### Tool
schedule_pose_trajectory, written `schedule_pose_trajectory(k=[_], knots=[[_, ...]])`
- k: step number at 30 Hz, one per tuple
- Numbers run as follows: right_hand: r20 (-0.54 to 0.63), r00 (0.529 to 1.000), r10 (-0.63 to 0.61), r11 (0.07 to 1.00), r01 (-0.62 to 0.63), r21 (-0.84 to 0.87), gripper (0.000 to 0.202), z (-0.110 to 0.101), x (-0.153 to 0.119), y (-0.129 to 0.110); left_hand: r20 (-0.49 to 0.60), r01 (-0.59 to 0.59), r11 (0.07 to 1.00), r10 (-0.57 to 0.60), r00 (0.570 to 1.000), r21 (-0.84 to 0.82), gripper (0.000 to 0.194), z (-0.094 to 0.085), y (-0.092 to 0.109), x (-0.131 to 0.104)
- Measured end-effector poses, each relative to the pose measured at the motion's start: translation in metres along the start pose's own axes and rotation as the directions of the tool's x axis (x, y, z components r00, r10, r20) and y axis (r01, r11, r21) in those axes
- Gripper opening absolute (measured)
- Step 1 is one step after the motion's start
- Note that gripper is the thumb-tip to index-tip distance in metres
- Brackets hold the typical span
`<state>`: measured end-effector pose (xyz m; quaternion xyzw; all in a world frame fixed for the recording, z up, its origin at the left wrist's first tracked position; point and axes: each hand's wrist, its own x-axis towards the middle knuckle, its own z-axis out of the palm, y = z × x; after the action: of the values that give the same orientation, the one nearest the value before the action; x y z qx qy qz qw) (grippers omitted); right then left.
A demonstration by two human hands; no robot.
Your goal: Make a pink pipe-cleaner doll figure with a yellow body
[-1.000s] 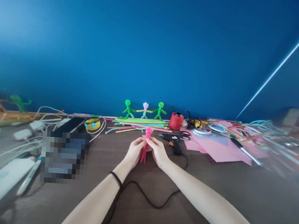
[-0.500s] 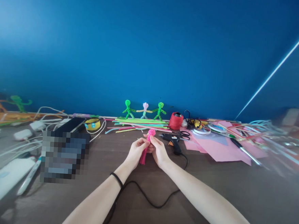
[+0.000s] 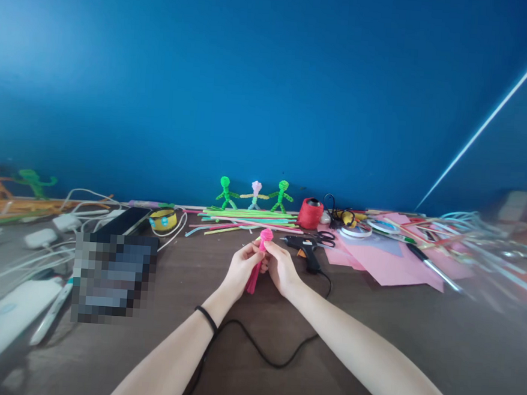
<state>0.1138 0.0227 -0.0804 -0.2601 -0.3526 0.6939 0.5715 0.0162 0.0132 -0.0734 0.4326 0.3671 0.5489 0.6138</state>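
Between my two hands is a pink pipe cleaner figure (image 3: 266, 236), with a rounded coiled head on top and loose strands hanging below. My left hand (image 3: 243, 267) pinches its middle from the left, thumb and fingers closed round it. From the right, my right hand (image 3: 282, 268) grips it just below the head; some of its fingers are hidden behind the figure. Beyond the hands lies a pile of coloured pipe cleaners (image 3: 248, 219). Behind that pile stand two green figures (image 3: 225, 192) with a paler figure (image 3: 256, 194) between them, against the blue wall.
A black glue gun (image 3: 307, 250) lies right of my hands, its cord (image 3: 274, 363) curving across the table under my left wrist. Beside it are scissors (image 3: 326, 237), a red spool (image 3: 310, 213) and pink paper (image 3: 394, 264). Cables, a phone (image 3: 121, 223) and a power strip (image 3: 15, 318) lie left.
The pink figure has shifted very slightly, its strands hanging a little lower. Both hands stay on it in nearly the same place.
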Motion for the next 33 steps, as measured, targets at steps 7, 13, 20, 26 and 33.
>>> schedule_pose_trajectory(k=[7,13,20,26,33], knots=[[0.01,1.0,-0.007,1.0,0.007,-0.019,0.028,-0.0023,0.0004,0.0009,0.01,-0.005,1.0,0.005,1.0,0.018,0.024,-0.0027,-0.0018,0.0005],[0.025,0.999,-0.036,0.999,0.037,-0.031,0.032,-0.0031,0.0014,0.002,0.014,-0.014,1.0,0.014,1.0,-0.004,0.022,-0.0011,0.0008,-0.0006],[0.038,0.997,-0.062,0.997,0.064,-0.043,0.032,-0.0038,0.0023,0.0046,0.02,-0.022,1.0,0.022,1.0,0.003,0.017,-0.0034,-0.0012,0.0],[0.033,0.996,-0.082,0.993,0.085,-0.081,0.028,-0.0027,0.0011,0.0043,0.021,-0.015,1.0,0.015,1.0,0.001,0.019,-0.0024,-0.0005,-0.0004],[0.018,0.994,-0.109,0.99,0.11,-0.088,0.026,0.0001,-0.0005,0.0033,0.004,-0.01,1.0,0.01,1.0,-0.006,0.023,-0.0007,-0.0001,0.0004]])
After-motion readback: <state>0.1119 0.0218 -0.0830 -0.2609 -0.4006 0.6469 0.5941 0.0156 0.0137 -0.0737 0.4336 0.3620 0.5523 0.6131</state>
